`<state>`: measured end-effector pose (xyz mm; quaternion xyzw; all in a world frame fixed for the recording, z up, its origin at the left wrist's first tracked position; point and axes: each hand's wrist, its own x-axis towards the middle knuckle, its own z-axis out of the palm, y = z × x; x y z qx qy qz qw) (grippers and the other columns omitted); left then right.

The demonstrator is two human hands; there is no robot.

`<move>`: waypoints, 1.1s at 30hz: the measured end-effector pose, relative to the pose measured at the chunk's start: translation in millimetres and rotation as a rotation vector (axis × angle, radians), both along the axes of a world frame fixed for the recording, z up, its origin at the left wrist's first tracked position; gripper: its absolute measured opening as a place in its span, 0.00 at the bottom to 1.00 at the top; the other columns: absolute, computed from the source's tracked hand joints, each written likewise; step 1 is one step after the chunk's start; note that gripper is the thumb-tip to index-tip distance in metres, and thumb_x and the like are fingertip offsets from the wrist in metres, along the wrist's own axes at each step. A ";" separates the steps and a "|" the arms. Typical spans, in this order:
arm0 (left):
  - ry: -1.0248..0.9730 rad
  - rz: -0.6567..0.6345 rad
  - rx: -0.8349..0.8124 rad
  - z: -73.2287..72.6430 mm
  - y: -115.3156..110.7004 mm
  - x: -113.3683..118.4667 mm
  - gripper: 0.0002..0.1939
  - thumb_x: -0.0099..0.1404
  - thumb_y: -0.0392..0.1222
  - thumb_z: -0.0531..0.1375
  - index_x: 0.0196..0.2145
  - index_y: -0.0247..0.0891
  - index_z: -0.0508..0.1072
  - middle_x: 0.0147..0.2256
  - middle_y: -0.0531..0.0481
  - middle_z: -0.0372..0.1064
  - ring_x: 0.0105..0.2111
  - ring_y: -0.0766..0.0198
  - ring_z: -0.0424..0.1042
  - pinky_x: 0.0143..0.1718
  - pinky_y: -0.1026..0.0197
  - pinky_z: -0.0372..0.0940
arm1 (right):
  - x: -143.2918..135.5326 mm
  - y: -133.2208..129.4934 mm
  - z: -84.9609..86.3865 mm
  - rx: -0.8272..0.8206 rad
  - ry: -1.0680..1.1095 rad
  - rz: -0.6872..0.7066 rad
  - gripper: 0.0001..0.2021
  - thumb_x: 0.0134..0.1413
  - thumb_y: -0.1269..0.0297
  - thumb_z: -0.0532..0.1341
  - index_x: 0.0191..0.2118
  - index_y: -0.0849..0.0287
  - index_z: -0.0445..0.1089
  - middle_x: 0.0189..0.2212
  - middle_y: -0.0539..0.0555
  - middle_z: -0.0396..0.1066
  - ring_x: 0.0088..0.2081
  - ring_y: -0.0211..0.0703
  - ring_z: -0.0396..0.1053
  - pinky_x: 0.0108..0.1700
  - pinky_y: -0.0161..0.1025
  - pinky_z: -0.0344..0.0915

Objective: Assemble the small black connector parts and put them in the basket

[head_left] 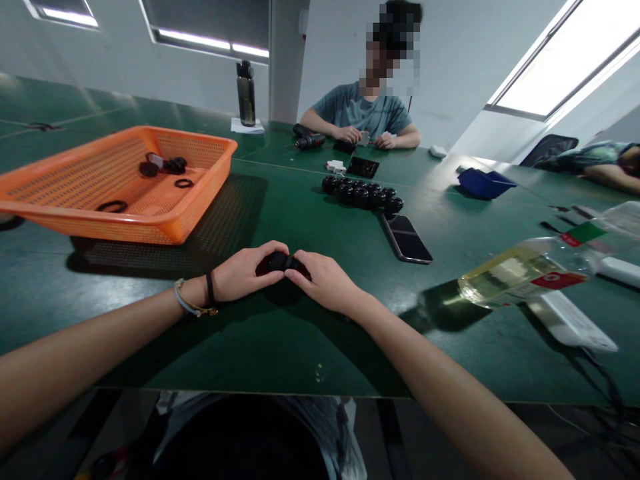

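Observation:
Near the middle of the green table [320,347], my left hand [250,272] and my right hand [324,280] meet around a small black part [278,261]. The fingers and thumb of each hand are closed on it, the left hand on its left end and the right hand on its right end. Its exact shape is partly hidden by the fingers. Beyond my hands lies a cluster of several shiny black round pieces [363,193], with a dark phone [407,238] beside it.
An orange basket [200,200] at the left holds some black parts [163,165]. At the right are a bottle of yellow liquid [515,273], a white power strip [570,320] and a blue tray [485,183]. A person [370,113] sits across the table near a drill [310,141].

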<state>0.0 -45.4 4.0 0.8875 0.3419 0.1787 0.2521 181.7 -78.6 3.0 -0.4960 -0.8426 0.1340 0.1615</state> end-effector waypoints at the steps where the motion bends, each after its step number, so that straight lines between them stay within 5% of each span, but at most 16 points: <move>1: 0.000 0.000 0.001 -0.3 0.0 -0.1 0.18 0.58 0.47 0.52 0.44 0.36 0.61 0.34 0.53 0.65 0.30 0.65 0.66 0.32 0.66 0.59 | 0.1 -0.1 0.1 -0.001 -0.002 -0.001 0.12 0.57 0.58 0.50 0.30 0.61 0.60 0.26 0.51 0.64 0.27 0.35 0.59 0.28 0.32 0.51; 33: 0.023 0.001 0.000 0.8 -1.8 1.0 0.18 0.58 0.47 0.52 0.44 0.37 0.60 0.34 0.53 0.66 0.28 0.66 0.66 0.31 0.66 0.59 | 0.2 -1.3 2.9 0.002 -0.008 0.011 0.11 0.57 0.59 0.49 0.31 0.61 0.61 0.27 0.51 0.64 0.28 0.36 0.60 0.29 0.33 0.53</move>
